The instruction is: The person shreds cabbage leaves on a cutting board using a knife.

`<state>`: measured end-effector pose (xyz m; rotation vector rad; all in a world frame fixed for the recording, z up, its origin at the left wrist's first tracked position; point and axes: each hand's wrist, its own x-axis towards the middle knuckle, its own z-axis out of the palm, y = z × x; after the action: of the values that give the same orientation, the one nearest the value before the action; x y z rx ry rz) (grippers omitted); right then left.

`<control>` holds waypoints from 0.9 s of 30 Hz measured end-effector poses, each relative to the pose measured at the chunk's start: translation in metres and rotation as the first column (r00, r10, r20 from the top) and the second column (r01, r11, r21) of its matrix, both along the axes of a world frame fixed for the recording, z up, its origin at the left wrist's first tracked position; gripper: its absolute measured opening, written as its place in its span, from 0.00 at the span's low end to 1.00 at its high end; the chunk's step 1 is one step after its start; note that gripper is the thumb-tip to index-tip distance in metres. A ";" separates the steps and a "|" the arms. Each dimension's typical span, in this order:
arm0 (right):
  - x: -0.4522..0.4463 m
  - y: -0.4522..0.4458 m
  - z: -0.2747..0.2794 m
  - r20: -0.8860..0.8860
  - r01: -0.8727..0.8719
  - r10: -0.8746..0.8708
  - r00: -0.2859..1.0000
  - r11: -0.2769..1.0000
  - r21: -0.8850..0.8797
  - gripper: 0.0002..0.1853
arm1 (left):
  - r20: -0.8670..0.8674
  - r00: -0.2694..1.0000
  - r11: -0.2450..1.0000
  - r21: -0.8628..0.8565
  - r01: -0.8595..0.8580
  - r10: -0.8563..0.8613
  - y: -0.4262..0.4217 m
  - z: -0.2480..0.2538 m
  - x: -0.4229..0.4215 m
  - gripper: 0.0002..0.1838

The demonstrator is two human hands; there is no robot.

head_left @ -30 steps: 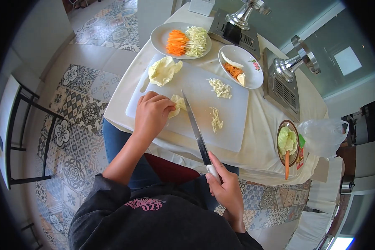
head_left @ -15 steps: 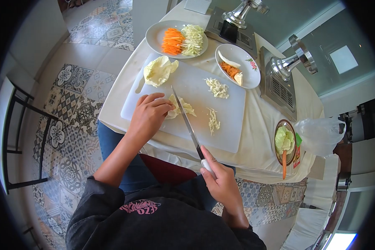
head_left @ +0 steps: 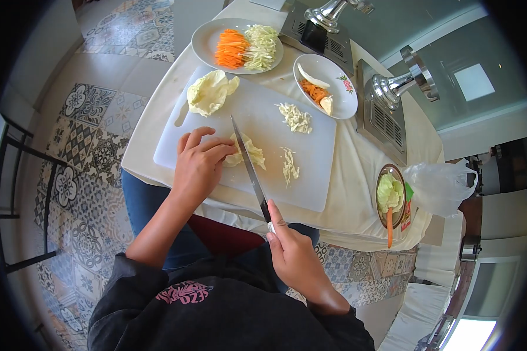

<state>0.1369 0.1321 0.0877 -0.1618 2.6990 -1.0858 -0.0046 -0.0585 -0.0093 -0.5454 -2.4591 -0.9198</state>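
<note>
My right hand (head_left: 293, 248) is closed around the handle of a long kitchen knife (head_left: 251, 164). The blade lies across a flattened piece of cabbage leaf (head_left: 250, 157) on the white cutting board (head_left: 216, 182). With bent fingers, my left hand (head_left: 200, 158) presses the left side of that piece, close to the blade; its fingertips are partly hidden. A larger curled cabbage leaf (head_left: 211, 93) rests at the board's far left. Toward the right lie a heap of chopped cabbage (head_left: 294, 118) and a smaller line of cabbage shreds (head_left: 289, 166).
Behind the board, a plate (head_left: 204, 44) holds carrot and cabbage strips; a flowered bowl (head_left: 346, 102) holds vegetable pieces. Two metal stands (head_left: 382, 126) (head_left: 328, 44) are at the back right. A brown-rimmed bowl (head_left: 380, 181) with cabbage and carrot sits beside a plastic bag (head_left: 442, 184).
The whole view has shifted, so the table and board appear slightly farther left and up. Both hands keep their holds, and the knife stays over the cabbage piece.
</note>
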 end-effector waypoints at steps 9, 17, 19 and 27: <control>0.006 0.003 0.005 0.013 0.011 -0.011 1.000 1.000 -0.004 0.32 | -0.005 1.000 0.999 0.037 -0.016 0.016 0.000 0.001 0.001 0.14; 0.010 0.002 0.010 0.039 0.000 0.000 0.999 1.000 0.007 0.33 | -0.022 1.000 0.999 0.034 -0.020 0.021 0.000 0.002 0.001 0.12; 0.016 0.004 0.015 0.070 -0.012 0.009 0.998 0.999 0.033 0.34 | -0.023 0.999 0.999 0.039 -0.025 0.026 0.000 0.002 0.001 0.13; 0.001 -0.010 -0.008 -0.002 -0.033 0.033 0.999 0.994 0.104 0.36 | -0.029 1.000 0.996 0.085 -0.009 0.012 0.001 -0.003 0.000 0.13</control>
<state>0.1376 0.1222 0.0797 -0.1901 2.7385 -0.9346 -0.0048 -0.0575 -0.0123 -0.5127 -2.3823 -0.9995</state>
